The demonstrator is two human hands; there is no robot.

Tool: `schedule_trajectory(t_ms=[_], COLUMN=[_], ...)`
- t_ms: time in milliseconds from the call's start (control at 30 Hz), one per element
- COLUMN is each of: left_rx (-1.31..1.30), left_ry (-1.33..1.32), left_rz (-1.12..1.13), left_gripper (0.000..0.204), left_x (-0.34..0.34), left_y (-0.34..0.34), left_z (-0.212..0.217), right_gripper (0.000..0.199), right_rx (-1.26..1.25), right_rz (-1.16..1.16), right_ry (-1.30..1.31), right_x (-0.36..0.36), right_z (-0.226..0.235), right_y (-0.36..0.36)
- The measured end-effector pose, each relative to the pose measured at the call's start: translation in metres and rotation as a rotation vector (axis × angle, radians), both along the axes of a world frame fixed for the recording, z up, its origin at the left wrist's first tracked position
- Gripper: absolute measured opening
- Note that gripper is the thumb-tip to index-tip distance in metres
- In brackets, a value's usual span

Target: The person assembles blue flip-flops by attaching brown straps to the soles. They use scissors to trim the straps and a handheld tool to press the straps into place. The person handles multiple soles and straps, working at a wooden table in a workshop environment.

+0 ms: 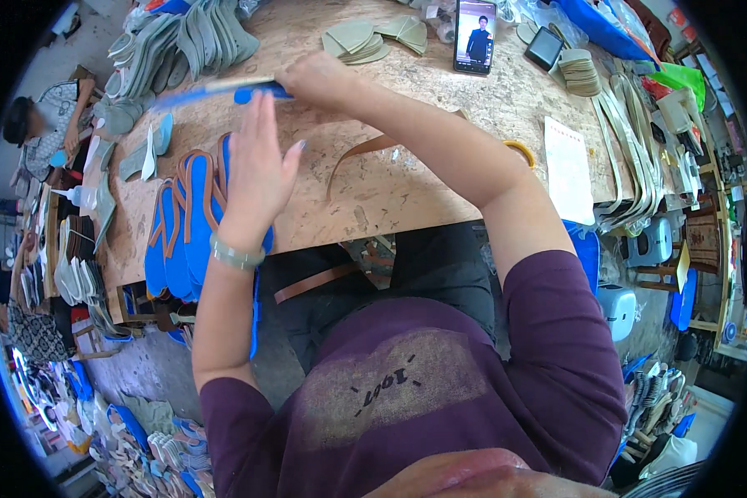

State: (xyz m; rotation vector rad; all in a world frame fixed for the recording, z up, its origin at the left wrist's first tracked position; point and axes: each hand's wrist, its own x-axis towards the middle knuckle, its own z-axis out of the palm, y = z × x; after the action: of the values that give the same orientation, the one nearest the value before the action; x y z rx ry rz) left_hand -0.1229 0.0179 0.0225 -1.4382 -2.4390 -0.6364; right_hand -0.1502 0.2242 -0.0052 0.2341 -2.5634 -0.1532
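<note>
My right hand (319,80) is closed around one end of a flat blue sole piece (261,89) with a pale edge. The piece is smeared by motion and reaches out to the left above the table. My left hand (261,170) is held up below it, fingers stretched out and thumb apart, gripping nothing. Whether its fingertips touch the piece I cannot tell. Beside my left wrist lie several blue soles (172,236) with brown straps (192,178) looped over them. Under my right forearm runs a loose brown strap (365,148), and another brown strip (317,283) lies across my lap.
Grey sole pieces (153,50) are heaped at the far left of the wooden table (440,195). Pale pieces (354,41) and a phone (475,37) are at the back. Yellow tape (520,153), a white sheet (566,166) and long strips (635,158) lie right. A person (50,129) sits left.
</note>
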Motion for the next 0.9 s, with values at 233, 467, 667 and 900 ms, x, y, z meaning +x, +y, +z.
schedule_trajectory(t_ms=[233,467,667,900], left_rx=[-0.258,-0.376,0.329,0.479], left_ry=[0.048,-0.174,-1.781,-1.681], left_rz=[0.113,0.091,-0.447,-0.398], left_gripper=[0.079,0.065,0.088,0.05], left_x=[-0.032,-0.059,-0.011,0.04], left_y=[0.029,0.022,0.013,-0.033], left_z=[-0.045,-0.046,0.023,0.01], right_gripper=[0.012,0.023,0.02,0.02], right_rx=[-0.201,-0.584,-0.38,-0.383], right_rz=[-0.073,-0.392,0.58,0.356], right_ry=[-0.051,0.365,0.23,0.589], right_x=[-0.012,0.007,0.091,0.113], right_z=[-0.016,0.058,0.101,0.067], right_y=[-0.011,0.047,0.025,-0.036])
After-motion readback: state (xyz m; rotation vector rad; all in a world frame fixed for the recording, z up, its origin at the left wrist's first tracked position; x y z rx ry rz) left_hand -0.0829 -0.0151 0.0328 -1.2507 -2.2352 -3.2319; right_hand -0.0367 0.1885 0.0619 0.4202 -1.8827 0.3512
